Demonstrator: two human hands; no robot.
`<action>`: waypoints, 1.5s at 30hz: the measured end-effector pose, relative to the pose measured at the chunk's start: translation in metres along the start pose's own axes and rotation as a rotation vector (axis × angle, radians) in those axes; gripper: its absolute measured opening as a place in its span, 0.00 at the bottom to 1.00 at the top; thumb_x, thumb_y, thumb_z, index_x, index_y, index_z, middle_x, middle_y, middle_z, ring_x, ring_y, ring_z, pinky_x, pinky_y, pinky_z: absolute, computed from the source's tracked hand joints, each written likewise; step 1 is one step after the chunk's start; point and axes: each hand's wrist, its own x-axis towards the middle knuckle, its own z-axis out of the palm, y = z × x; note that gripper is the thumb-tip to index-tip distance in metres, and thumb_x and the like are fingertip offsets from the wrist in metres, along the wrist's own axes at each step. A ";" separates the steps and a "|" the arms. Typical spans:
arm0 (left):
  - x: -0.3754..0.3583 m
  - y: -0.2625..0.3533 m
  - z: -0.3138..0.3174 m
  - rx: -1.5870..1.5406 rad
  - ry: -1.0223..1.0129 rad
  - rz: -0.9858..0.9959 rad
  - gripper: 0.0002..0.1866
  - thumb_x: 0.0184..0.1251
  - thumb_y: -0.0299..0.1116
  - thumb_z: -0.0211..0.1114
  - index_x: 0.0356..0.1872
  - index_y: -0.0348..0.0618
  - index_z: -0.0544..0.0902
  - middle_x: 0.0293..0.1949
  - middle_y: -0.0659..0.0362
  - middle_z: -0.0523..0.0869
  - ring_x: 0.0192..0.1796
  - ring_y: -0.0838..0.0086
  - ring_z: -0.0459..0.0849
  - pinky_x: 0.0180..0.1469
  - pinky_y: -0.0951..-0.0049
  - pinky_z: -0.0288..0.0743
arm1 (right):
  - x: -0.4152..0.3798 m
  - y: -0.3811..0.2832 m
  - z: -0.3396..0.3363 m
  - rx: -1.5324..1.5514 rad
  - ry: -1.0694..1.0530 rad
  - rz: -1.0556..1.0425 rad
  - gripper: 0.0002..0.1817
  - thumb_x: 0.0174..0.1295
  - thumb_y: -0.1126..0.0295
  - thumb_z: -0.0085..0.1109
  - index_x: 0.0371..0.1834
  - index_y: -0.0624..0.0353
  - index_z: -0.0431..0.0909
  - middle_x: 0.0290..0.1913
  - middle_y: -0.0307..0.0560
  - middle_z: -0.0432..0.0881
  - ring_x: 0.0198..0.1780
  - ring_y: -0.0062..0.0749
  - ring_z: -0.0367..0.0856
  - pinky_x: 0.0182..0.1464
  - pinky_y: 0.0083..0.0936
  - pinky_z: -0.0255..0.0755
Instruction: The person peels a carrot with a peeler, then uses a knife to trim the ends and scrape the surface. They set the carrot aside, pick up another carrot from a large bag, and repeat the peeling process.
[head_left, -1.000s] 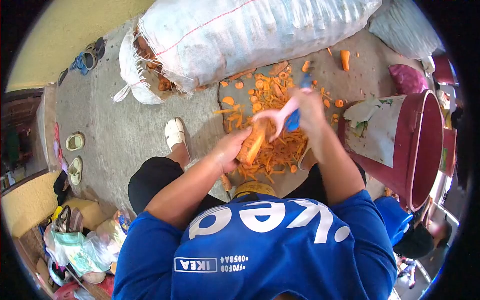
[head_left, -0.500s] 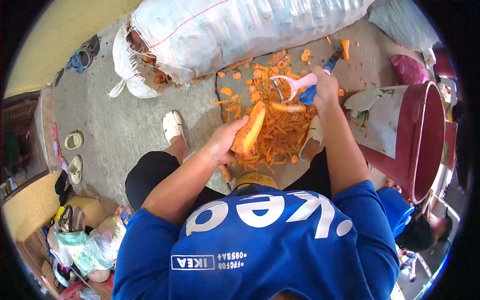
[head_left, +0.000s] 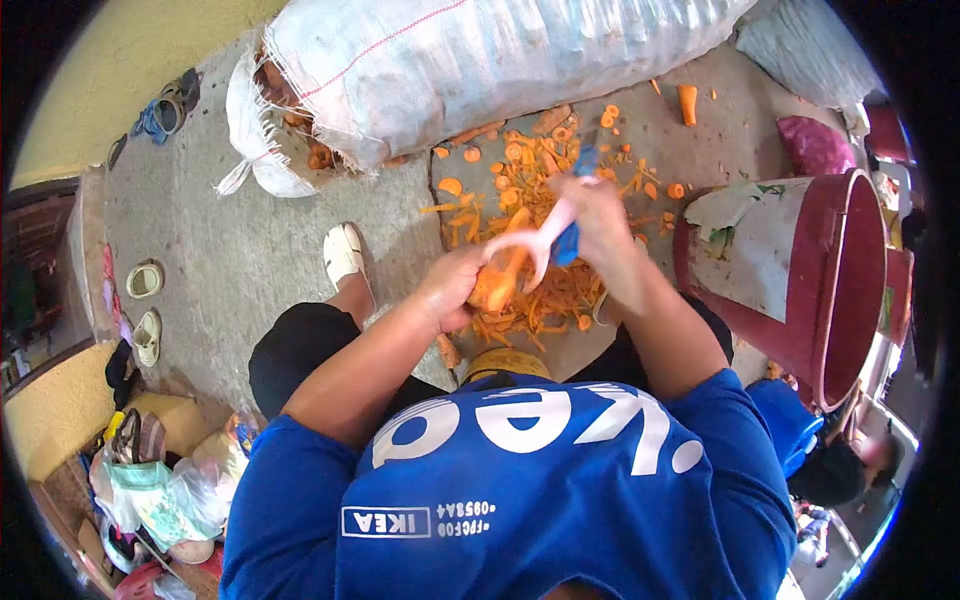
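The floor point(head_left: 220, 240) at left gives passing room, while the sack point(head_left: 480, 75) blocks ahead and the red bin point(head_left: 765, 325) the right.

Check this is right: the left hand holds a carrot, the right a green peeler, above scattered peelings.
The colour is wrong: the head view shows a pink peeler in the right hand. The left hand does hold a carrot, and peelings lie scattered below.

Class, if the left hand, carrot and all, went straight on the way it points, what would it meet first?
Probably the pink peeler in the right hand, which overlaps the carrot in the left hand in this view; motion blur leaves the depth between them unclear.
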 end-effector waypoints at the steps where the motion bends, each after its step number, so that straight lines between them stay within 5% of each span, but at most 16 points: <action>1: 0.000 0.000 -0.003 0.069 -0.042 0.013 0.18 0.61 0.42 0.44 0.43 0.37 0.68 0.33 0.56 0.76 0.31 0.71 0.76 0.30 0.70 0.73 | 0.008 -0.012 -0.007 0.078 0.109 -0.009 0.07 0.44 0.73 0.55 0.20 0.56 0.65 0.17 0.35 0.64 0.17 0.20 0.63 0.18 0.20 0.60; 5: -0.008 0.005 0.004 0.090 0.007 -0.003 0.18 0.60 0.44 0.45 0.42 0.39 0.69 0.34 0.57 0.76 0.32 0.71 0.76 0.32 0.69 0.73 | 0.035 -0.027 -0.038 0.101 0.422 -0.101 0.07 0.43 0.74 0.56 0.20 0.58 0.67 0.18 0.37 0.66 0.18 0.22 0.66 0.18 0.21 0.60; 11: 0.010 0.001 -0.013 -0.035 -0.054 -0.081 0.19 0.59 0.45 0.46 0.44 0.41 0.68 0.35 0.59 0.76 0.34 0.72 0.76 0.32 0.70 0.73 | -0.036 -0.006 0.021 -0.072 -0.106 -0.050 0.09 0.41 0.75 0.59 0.21 0.58 0.67 0.18 0.36 0.68 0.19 0.20 0.66 0.20 0.17 0.60; 19: -0.004 -0.001 0.003 0.084 0.001 0.039 0.20 0.59 0.45 0.47 0.44 0.39 0.69 0.36 0.58 0.76 0.34 0.73 0.77 0.34 0.74 0.72 | 0.023 -0.030 -0.028 0.057 0.293 -0.130 0.08 0.42 0.74 0.58 0.23 0.60 0.68 0.21 0.38 0.69 0.21 0.22 0.67 0.22 0.21 0.61; 26: -0.005 0.004 0.007 0.001 0.020 0.020 0.18 0.62 0.40 0.42 0.45 0.38 0.68 0.33 0.57 0.76 0.31 0.73 0.76 0.31 0.75 0.72 | -0.023 -0.007 0.013 -0.150 -0.106 -0.065 0.08 0.40 0.75 0.58 0.20 0.60 0.67 0.19 0.37 0.68 0.20 0.20 0.66 0.21 0.19 0.60; 31: -0.004 0.003 -0.004 0.083 -0.062 0.097 0.19 0.59 0.43 0.47 0.46 0.40 0.67 0.36 0.56 0.76 0.36 0.73 0.76 0.35 0.73 0.72 | 0.046 -0.019 -0.050 -0.108 0.360 -0.175 0.07 0.42 0.75 0.57 0.20 0.60 0.68 0.18 0.39 0.68 0.19 0.20 0.66 0.19 0.20 0.60; 34: -0.005 0.006 0.001 -0.011 -0.002 0.054 0.18 0.60 0.41 0.46 0.48 0.41 0.67 0.36 0.59 0.75 0.33 0.75 0.75 0.33 0.74 0.71 | 0.019 -0.034 -0.027 0.037 0.253 -0.151 0.07 0.44 0.74 0.54 0.22 0.59 0.66 0.18 0.36 0.67 0.18 0.22 0.67 0.18 0.19 0.61; 39: -0.001 0.001 0.003 -0.068 -0.003 -0.030 0.18 0.61 0.42 0.45 0.45 0.42 0.68 0.33 0.59 0.76 0.30 0.76 0.75 0.31 0.73 0.71 | -0.023 -0.006 0.011 -0.215 -0.143 -0.123 0.07 0.42 0.75 0.57 0.22 0.58 0.67 0.18 0.36 0.67 0.18 0.21 0.66 0.19 0.20 0.60; 42: 0.001 -0.005 -0.007 0.059 -0.001 -0.016 0.19 0.61 0.44 0.43 0.41 0.38 0.70 0.29 0.57 0.76 0.29 0.74 0.76 0.30 0.75 0.72 | 0.025 -0.013 -0.023 -0.019 0.299 -0.125 0.06 0.44 0.74 0.54 0.20 0.60 0.67 0.19 0.38 0.68 0.18 0.21 0.65 0.18 0.22 0.61; 45: -0.004 -0.004 -0.003 0.052 0.003 -0.011 0.18 0.61 0.43 0.44 0.41 0.38 0.70 0.30 0.58 0.76 0.28 0.75 0.76 0.28 0.76 0.71 | 0.044 -0.025 -0.053 0.034 0.316 -0.226 0.06 0.45 0.74 0.55 0.24 0.57 0.67 0.19 0.36 0.67 0.20 0.21 0.66 0.20 0.20 0.61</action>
